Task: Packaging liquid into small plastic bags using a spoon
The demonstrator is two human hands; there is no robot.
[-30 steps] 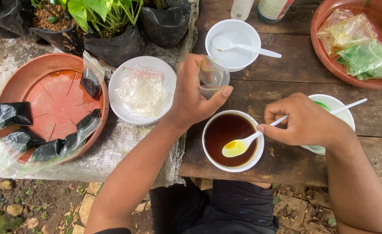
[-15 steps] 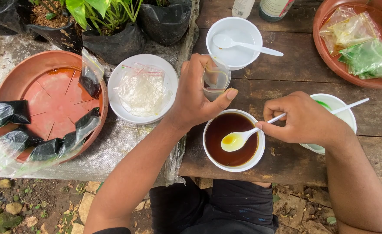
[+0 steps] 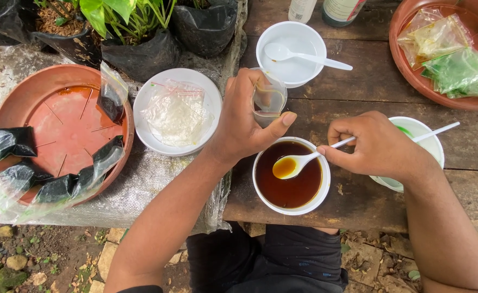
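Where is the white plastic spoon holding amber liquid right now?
In the head view, the white plastic spoon is held by the right hand, its bowl over the bowl of dark brown liquid, below the left hand.

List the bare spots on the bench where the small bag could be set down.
Bare planks lie between the white bowl with spoon and the terracotta tray of bags, and along the near edge right of the brown-liquid bowl, under the right hand. It is crowded left: the left hand holds the small bag beside the plate and saucer.
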